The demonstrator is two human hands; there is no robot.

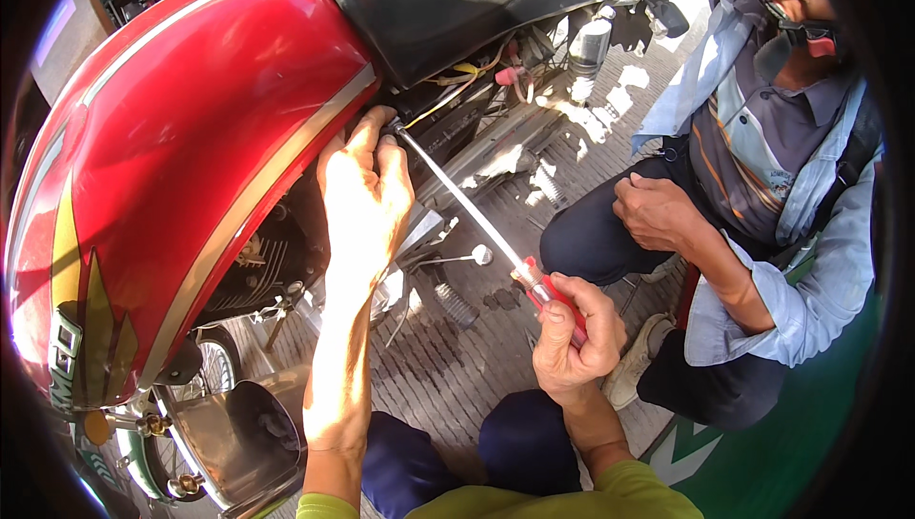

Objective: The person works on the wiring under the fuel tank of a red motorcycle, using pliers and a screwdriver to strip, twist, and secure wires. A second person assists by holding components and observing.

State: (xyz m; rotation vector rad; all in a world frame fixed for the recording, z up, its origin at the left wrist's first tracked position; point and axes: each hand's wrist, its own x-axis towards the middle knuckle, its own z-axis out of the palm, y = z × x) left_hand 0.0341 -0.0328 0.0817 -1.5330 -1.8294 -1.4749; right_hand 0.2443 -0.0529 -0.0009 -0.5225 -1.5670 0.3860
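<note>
My right hand (pixel 577 338) is wrapped round the red, partly clear handle of a long screwdriver (pixel 467 203). Its bright shaft slants up and left to a small dark part under the rear edge of a red motorcycle tank (pixel 210 138). At that spot my left hand (pixel 367 176) has its thumb and fingers closed round the small part beside the screwdriver tip. What exactly they pinch is too small and shaded to make out. A thin yellow wire (pixel 448 104) runs close by, below the black seat (pixel 457 4).
A person (pixel 753 185) in a light blue shirt crouches at the right, hands near the knees. Below the tank sit the finned engine (pixel 253 271) and a kick lever (pixel 481 255). A headlamp (pixel 248 433) is at lower left, over ribbed paving (pixel 419 376).
</note>
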